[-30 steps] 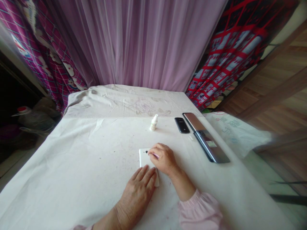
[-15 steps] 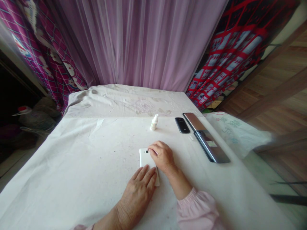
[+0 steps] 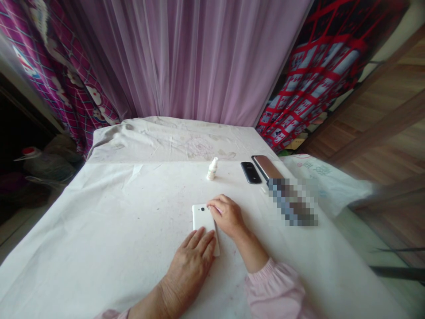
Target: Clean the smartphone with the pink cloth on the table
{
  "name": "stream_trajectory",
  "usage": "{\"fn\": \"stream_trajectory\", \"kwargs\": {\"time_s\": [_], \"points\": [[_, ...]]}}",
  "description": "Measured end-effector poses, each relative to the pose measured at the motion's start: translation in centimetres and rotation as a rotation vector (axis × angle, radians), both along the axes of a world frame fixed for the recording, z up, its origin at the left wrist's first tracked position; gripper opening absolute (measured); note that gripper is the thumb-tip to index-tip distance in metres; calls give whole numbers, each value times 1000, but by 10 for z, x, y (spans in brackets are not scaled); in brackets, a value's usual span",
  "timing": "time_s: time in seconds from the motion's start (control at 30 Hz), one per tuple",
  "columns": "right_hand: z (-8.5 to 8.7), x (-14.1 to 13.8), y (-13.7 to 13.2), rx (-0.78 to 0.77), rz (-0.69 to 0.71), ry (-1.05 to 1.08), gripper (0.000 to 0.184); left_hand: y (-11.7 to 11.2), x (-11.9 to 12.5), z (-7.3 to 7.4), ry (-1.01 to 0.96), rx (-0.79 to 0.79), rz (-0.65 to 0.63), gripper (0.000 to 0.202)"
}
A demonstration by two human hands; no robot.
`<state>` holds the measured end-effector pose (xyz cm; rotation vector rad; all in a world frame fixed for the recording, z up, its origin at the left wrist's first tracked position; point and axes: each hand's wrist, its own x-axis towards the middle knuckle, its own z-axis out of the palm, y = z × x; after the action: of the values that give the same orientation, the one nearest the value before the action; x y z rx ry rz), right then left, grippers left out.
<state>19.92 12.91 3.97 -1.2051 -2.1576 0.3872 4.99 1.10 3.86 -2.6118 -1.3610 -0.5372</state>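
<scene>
A white smartphone (image 3: 200, 218) lies back side up on the cloth, its camera lens at the far end. My left hand (image 3: 192, 261) rests flat across its lower part, fingers stretched out. At the phone's upper right corner, my right hand (image 3: 227, 215) is closed, with fingertips and thumb pinched together. What those fingertips hold, if anything, is hidden. Beyond both hands stands a small white bottle (image 3: 212, 169), upright with a narrow tip.
On the right of the white-covered table (image 3: 99, 212) lie a small black phone (image 3: 250, 173) and a rose-gold phone (image 3: 268, 166). A pixelated patch covers the thing below it. A small white piece (image 3: 263, 189) lies close by. A plastic bag (image 3: 332, 184) hangs past the right edge.
My right hand has shifted slightly to the right at the phone's corner. My left hand stays flat on the phone, and the view has tilted very slightly.
</scene>
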Motion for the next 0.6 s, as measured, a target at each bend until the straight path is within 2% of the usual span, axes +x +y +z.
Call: {"fn": "stream_trajectory", "kwargs": {"time_s": [0.43,0.6], "points": [[6,14,0,-104,142,76,17,-1,0,-1,3,-24,3,29],[1,10,-1,-55,77,59,17,0,0,-1,-2,-15,1,27]]}}
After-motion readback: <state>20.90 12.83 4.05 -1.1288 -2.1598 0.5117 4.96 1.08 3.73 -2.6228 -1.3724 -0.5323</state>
